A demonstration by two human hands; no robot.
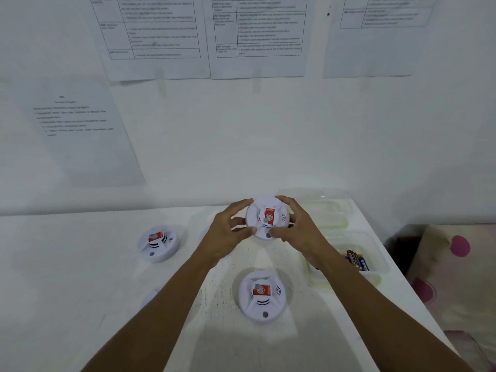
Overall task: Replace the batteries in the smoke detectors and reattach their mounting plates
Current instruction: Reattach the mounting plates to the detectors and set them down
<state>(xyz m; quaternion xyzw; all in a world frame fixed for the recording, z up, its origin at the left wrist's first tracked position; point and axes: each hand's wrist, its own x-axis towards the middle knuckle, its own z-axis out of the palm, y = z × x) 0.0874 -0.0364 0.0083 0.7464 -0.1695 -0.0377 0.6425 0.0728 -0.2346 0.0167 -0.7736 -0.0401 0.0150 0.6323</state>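
white plastic smoke detector sits gripped between your left hand and right hand, raised over the table; 2 more detectors lie below.

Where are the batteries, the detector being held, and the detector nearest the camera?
batteries (358,260): head view, on the middle of the bundle.
held detector (269,214): head view, on its red label.
near detector (264,290): head view, on its red label.
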